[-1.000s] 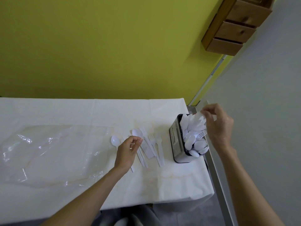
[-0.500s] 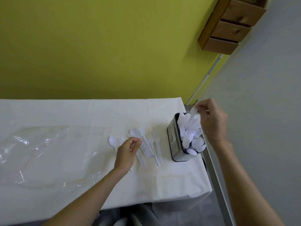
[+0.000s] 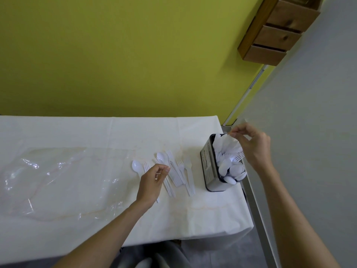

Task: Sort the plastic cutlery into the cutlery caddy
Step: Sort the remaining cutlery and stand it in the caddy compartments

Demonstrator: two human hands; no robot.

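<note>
Forearms come in over the table's (image 3: 212, 219) near edge; the left hand (image 3: 152, 180) sits near the middle of the cloth, fingers curled, thumb and forefinger tips together. I cannot tell whether they pinch a piece or merely hover, though a white handle shows just below the palm. Loose cutlery (image 3: 174, 171) lies just beside that hand, on its right: spoons, forks and a knife-like piece side by side, long axes running near to far, heads toward the far edge, handles toward the person; a lone spoon (image 3: 136, 166) just left of the hand points the same way. The left hand is plainly the nearer one, so the next pick looks like its job: a pinch on a handle, then a carry rightward. A clear plastic bag (image 3: 58, 180) lies flat toward the left edge. The dark caddy (image 3: 207, 167) stands at the right edge, just right of the pile; spoons fill its near compartment, forks the middle, knives the far end. The right hand (image 3: 253, 146) is above it, thumb and forefinger pinching the top of an upright knife (image 3: 229, 139) in the far compartment. Beyond are a yellow-green wall (image 3: 135, 55) and wooden drawers (image 3: 280, 29).
</note>
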